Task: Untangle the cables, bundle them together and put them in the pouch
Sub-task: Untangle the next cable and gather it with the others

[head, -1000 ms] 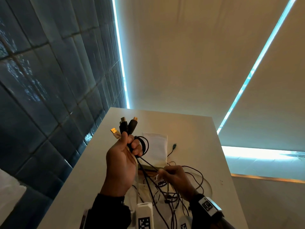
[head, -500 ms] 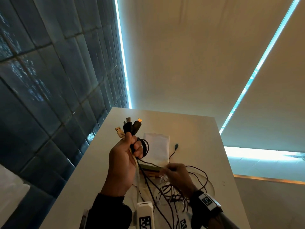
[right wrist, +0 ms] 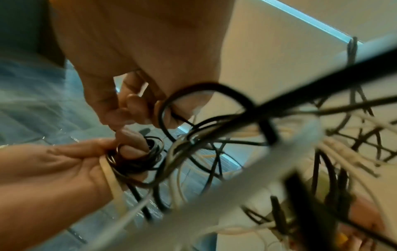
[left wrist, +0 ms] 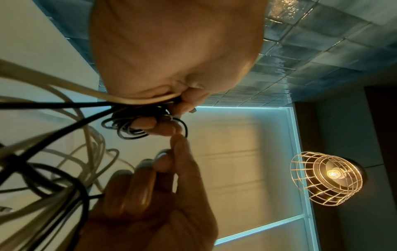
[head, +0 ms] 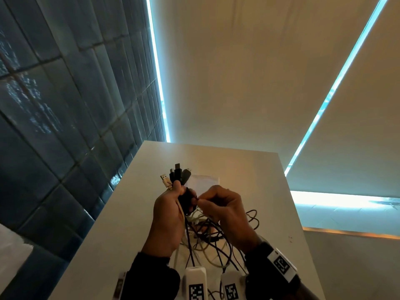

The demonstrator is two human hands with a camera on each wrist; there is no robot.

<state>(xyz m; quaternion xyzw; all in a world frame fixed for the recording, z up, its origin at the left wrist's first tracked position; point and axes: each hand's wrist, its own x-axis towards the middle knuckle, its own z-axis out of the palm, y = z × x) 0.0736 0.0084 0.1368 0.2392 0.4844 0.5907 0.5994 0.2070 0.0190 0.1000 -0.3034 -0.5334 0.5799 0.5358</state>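
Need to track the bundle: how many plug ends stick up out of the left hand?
4, fanned above the left hand: a white plug leftmost, then three black plugs side by side. More may hide in the grip.

A long, plain white rectangular tabletop (head: 249, 165) carries everything. It runs away from the person toward a beige blind, its left edge alongside a wall of dark glossy tiles. Directly on it, beyond the fingertips of both raised hands, lies a flat white fabric pouch (head: 204, 180), its near part hidden behind them. Under and just to the right of the hands a loose tangle of thin black and off-white cables (head: 207, 237) is spread on the top, with a few black loops (head: 252, 217) reaching out past the right hand's knuckles. Whether every strand touches the top cannot be told.
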